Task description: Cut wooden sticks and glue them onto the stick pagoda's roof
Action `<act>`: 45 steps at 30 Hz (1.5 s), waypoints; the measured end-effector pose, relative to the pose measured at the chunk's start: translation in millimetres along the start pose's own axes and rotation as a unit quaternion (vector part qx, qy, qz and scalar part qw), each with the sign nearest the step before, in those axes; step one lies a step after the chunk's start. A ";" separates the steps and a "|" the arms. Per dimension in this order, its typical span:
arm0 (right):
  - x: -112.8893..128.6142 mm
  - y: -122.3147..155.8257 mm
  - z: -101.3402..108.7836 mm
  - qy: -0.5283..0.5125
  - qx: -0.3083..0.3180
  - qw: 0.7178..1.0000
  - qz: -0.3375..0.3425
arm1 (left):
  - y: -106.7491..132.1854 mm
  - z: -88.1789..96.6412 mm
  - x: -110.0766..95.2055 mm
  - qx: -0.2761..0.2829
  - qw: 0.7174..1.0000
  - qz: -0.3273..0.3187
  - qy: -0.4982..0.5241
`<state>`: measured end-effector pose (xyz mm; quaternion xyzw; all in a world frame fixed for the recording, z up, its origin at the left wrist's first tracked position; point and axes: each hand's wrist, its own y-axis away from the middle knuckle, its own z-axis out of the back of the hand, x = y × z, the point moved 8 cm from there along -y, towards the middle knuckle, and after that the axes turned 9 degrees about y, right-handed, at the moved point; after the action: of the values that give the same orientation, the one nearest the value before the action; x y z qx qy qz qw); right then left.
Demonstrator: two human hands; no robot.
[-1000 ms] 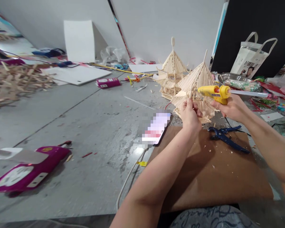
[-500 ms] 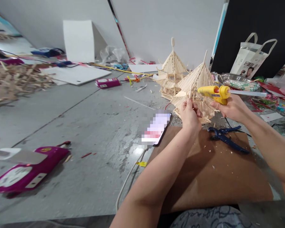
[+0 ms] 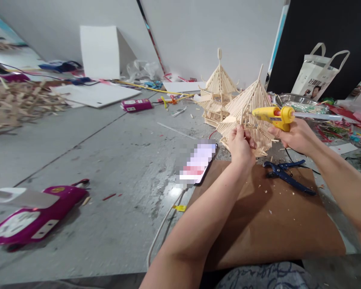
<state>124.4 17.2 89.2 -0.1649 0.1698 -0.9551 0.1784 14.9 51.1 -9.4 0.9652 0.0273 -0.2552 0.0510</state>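
A pagoda model built of thin wooden sticks (image 3: 249,102) stands in front of me, its pointed roof leaning a little to the right. My left hand (image 3: 241,140) is closed at its lower roof, fingers pinched against the sticks. In my right hand (image 3: 297,134) is a yellow hot glue gun (image 3: 272,115), gripped by its handle, with a clear glue stick (image 3: 321,117) out of its back. The nozzle points left, close to the post under the upper roof. A second stick pagoda (image 3: 218,86) stands just behind, to the left.
Blue-handled pliers (image 3: 289,176) lie on a brown board (image 3: 276,224) before me. A phone (image 3: 200,162) with a white cable lies left of it. Purple power strips (image 3: 48,212) and a pile of wooden sticks (image 3: 15,104) are at left; a metal bowl (image 3: 301,103) is at right.
My right hand and the glue gun have shifted slightly to the right, the nozzle easing away from the post. My left hand stays at the lower roof.
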 end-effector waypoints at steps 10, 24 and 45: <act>-6.3 -4.9 10.5 0.010 -0.047 0.998 -0.032 | 0.6 -1.4 -0.8 0.005 1.000 -0.002 0.000; -9.0 -10.7 11.2 0.017 -0.025 0.999 -0.045 | -4.8 -7.7 2.8 0.028 0.999 0.010 0.023; -4.3 -12.5 12.0 0.048 -0.034 0.998 0.004 | -3.6 -7.9 0.9 0.033 0.999 0.001 0.023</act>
<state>129.1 26.7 103.5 -0.1237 0.2116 -0.9548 0.1683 19.3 55.6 -3.3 0.9721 0.0186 -0.2331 0.0188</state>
